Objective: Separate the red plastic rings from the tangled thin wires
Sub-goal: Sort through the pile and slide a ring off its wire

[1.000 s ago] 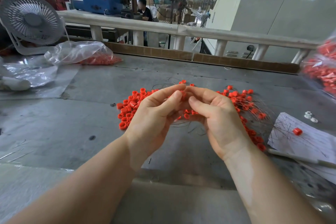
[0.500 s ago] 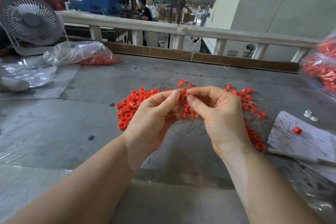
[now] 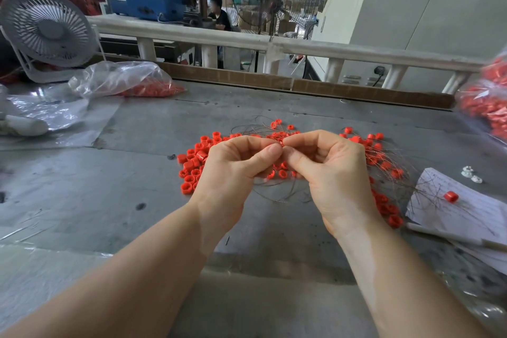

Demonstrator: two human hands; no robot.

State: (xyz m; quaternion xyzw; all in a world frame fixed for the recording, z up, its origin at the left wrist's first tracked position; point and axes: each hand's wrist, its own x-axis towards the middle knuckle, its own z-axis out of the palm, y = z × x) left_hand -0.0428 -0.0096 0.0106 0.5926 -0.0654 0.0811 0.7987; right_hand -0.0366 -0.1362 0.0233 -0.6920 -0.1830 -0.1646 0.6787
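Observation:
A heap of loose red plastic rings [image 3: 196, 160] lies on the grey table [image 3: 115, 189], left of my hands. More red rings [image 3: 384, 164] sit threaded among tangled thin wires [image 3: 395, 162] to the right. My left hand [image 3: 236, 170] and my right hand [image 3: 332, 170] meet above the table, thumb and forefinger tips together. Between those fingertips they pinch a red ring [image 3: 279, 143] and the wire it sits on. Wire loops [image 3: 277, 192] hang below my hands. The rings under my palms are hidden.
A clear bag of red rings [image 3: 123, 81] lies at the back left, beside a white fan [image 3: 46, 27]. Another bag of red rings [image 3: 485, 101] is at the right edge. A paper sheet [image 3: 461, 211] with one red ring [image 3: 451, 197] lies right; white railing [image 3: 274, 45] behind.
Both hands have risen slightly and drawn their fingertips tighter together on the ring. More wire loops now show hanging beneath them.

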